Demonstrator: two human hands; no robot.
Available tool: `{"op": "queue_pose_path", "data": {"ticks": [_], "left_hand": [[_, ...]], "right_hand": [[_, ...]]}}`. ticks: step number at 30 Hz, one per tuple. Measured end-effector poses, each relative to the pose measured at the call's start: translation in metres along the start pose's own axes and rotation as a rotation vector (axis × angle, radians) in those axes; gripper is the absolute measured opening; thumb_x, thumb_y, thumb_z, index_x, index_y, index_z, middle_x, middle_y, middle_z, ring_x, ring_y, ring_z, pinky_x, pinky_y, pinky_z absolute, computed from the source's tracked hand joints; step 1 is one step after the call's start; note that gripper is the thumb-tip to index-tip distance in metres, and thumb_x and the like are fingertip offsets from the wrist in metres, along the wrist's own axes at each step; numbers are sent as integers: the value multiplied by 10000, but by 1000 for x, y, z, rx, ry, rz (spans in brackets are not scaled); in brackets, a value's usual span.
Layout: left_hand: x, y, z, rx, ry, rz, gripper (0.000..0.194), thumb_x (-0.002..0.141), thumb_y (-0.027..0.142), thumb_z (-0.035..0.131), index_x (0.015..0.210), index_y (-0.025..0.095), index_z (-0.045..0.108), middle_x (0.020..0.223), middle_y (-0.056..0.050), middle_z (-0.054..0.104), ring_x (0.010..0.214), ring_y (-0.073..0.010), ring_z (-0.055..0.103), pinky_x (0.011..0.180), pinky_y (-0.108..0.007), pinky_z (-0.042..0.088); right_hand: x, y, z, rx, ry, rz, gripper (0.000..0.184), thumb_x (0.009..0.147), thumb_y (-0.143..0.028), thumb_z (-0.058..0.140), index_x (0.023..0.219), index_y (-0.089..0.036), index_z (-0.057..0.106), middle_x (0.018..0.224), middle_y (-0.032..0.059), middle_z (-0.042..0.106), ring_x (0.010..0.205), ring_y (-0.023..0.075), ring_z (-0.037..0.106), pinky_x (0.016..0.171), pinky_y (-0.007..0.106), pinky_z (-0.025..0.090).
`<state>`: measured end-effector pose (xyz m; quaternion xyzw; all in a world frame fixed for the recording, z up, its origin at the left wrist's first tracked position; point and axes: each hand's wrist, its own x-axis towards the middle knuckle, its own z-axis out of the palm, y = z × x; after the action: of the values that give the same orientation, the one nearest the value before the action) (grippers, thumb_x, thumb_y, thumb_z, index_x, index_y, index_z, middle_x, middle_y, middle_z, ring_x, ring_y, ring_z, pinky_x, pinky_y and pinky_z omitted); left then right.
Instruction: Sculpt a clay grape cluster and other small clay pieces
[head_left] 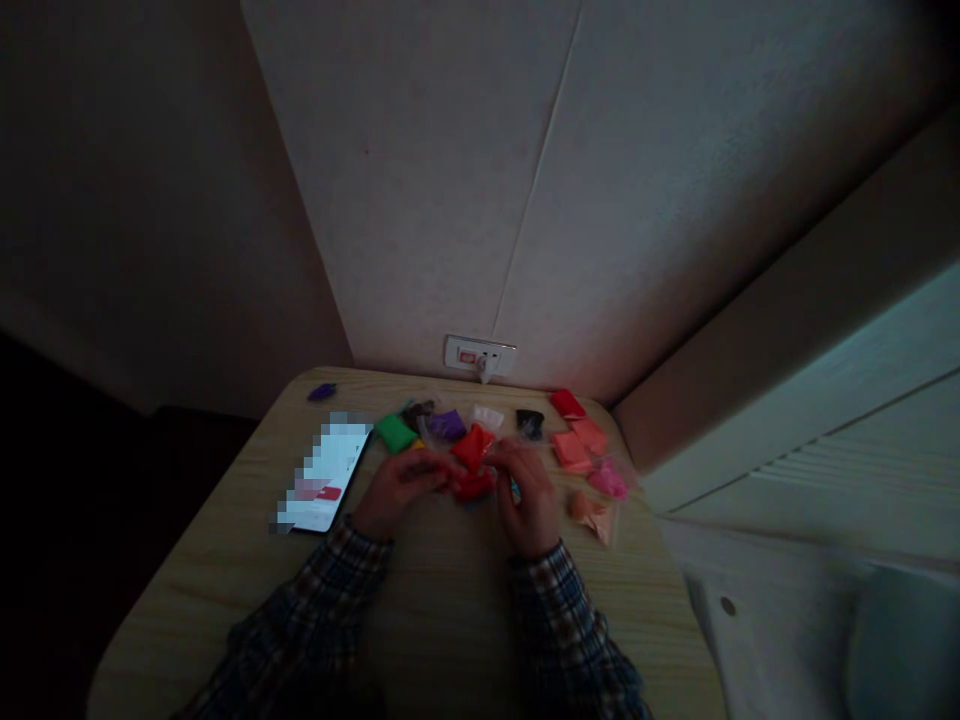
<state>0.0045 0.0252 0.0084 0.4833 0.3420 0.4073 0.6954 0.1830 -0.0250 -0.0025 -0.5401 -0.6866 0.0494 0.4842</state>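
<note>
Between my two hands is a bag of red modelling clay (472,448), its clear plastic faintly visible. My left hand (397,492) has its fingers drawn together at the left side of the red clay. My right hand (529,497) pinches at the right side, with thumb and fingers closed. A second red piece (474,487) lies just below, partly hidden by the fingers. Around them are a green packet (395,433), a purple packet (448,425), a white packet (487,417) and a black packet (529,423). Dim light and blur obscure the fingertips.
A lit phone (324,475) lies left on the wooden table (442,620). Coral packets (573,452), a pink packet (609,480) and a peach bag (592,515) are at right. A small purple piece (322,392) sits back left. Behind is a wall socket (480,356) with a plug.
</note>
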Motion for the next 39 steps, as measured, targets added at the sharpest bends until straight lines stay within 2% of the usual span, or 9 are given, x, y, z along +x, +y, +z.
{"op": "queue_pose_path", "data": {"ticks": [4, 8, 12, 15, 18, 24, 27, 31, 39], "left_hand": [[1, -5, -3, -86, 30, -40, 366, 615, 478, 768, 666, 136, 649, 543, -11, 655, 475, -130, 567, 472, -235, 430], [2, -1, -3, -16, 43, 25, 293, 536, 294, 843, 624, 152, 602, 556, 34, 634, 521, -105, 554, 526, -208, 433], [-1, 6, -2, 323, -55, 107, 136, 743, 283, 667, 808, 165, 685, 714, -22, 698, 669, -171, 633, 634, -269, 483], [-2, 7, -3, 672, -35, 228, 63, 718, 236, 682, 757, 187, 691, 735, -26, 706, 696, -190, 636, 671, -280, 473], [-1, 5, -5, 851, -81, 317, 39, 683, 188, 703, 683, 185, 664, 717, -28, 691, 697, -193, 626, 659, -273, 463], [-2, 3, -5, 900, -150, 291, 122, 662, 206, 738, 664, 177, 620, 672, -9, 653, 634, -171, 598, 580, -239, 437], [-2, 4, -5, 871, -179, 267, 19, 755, 180, 643, 760, 187, 660, 782, -26, 711, 740, -188, 643, 693, -261, 467], [-1, 4, -7, 802, -176, 298, 164, 814, 152, 550, 925, 190, 665, 936, -48, 722, 884, -206, 654, 794, -281, 474], [0, 6, -10, 988, -215, 442, 37, 747, 211, 677, 759, 177, 670, 814, -57, 662, 809, -213, 601, 742, -314, 465]], "right_hand": [[-1, 0, 0, 2, -3, 5, 250, 832, -75, 411, 906, -195, 617, 954, 87, 630, 1042, 234, 547, 924, 441, 435], [0, 4, -5, -16, -22, 37, 250, 841, -91, 403, 922, -183, 621, 976, 95, 633, 1020, 233, 556, 890, 415, 450], [2, 20, -11, -74, -71, 158, 234, 862, -129, 413, 978, -162, 613, 957, 97, 646, 922, 219, 578, 827, 378, 471], [-1, 30, -11, -164, -164, 219, 208, 866, -174, 459, 993, -165, 623, 1008, 104, 653, 955, 235, 581, 834, 394, 449], [-4, 30, -9, -268, -240, 266, 139, 843, -229, 549, 938, -200, 645, 1099, 92, 645, 1047, 270, 561, 878, 447, 378], [-6, 21, -7, -265, -285, 294, 100, 831, -299, 597, 893, -234, 640, 1200, 65, 616, 1121, 276, 528, 881, 447, 283], [-5, 21, -8, -272, -279, 295, 119, 824, -309, 601, 911, -233, 629, 1215, 66, 609, 1117, 277, 527, 869, 439, 275], [-3, 25, -11, -310, -230, 297, 120, 825, -297, 571, 880, -206, 627, 1019, 69, 670, 913, 234, 590, 785, 376, 323], [-5, 30, -16, -373, -208, 325, 175, 853, -284, 506, 793, -204, 650, 810, 46, 654, 739, 202, 581, 712, 330, 330]]}}
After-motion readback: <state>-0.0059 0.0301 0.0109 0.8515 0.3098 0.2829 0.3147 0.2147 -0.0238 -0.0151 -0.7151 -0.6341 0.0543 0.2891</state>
